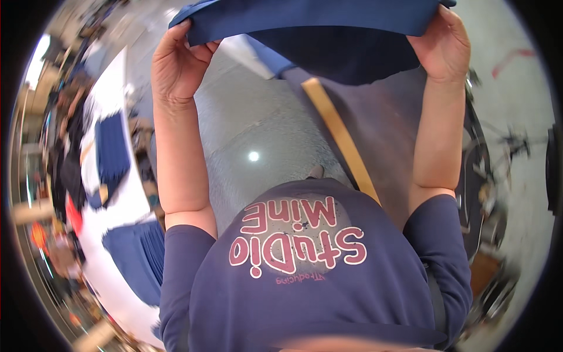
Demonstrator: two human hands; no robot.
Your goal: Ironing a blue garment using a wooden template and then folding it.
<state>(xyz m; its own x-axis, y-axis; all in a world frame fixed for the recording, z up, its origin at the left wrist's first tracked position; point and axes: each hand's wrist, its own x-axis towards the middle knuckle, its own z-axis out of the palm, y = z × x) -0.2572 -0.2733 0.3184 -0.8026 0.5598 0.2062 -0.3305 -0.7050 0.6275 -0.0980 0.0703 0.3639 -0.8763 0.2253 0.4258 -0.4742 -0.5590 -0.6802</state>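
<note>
A navy blue piece of fabric [311,17] is stretched between my two raised hands at the top of the view. Its near edge is a straight band, and a darker part of the cloth sags below it. My left hand [179,61] pinches one end between thumb and fingers. At the opposite end, my right hand [444,47] is closed on the cloth, with some of its fingers hidden behind it. Both forearms are lifted, well apart from each other.
On the left runs a long white table [97,246] bearing a stack of blue fabric pieces [141,255] and another blue stack [111,146] farther along. A yellow strip [337,132] edges a dark surface at centre right. Grey floor [246,117] shows between.
</note>
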